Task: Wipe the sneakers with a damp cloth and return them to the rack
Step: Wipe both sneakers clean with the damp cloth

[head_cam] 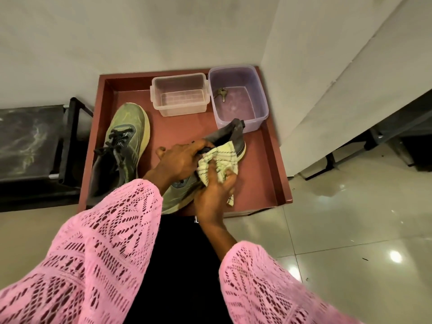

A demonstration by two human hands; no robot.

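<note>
One olive-green sneaker (124, 139) with dark laces lies on the left of a reddish-brown tray (268, 160). Above the tray's front half I hold the second sneaker (230, 135), heel pointing away from me. My left hand (180, 159) grips it around the collar. My right hand (214, 195) presses a yellow checked cloth (219, 163) against the sneaker's side near the heel. The held sneaker's toe is partly hidden behind my pink lace sleeve.
At the tray's back stand a clear plastic box (180, 94) and a purple tub (238, 97) holding water. A black rack (37, 146) sits at the left. White walls rise behind and at the right; glossy floor tiles (350, 218) spread to the right.
</note>
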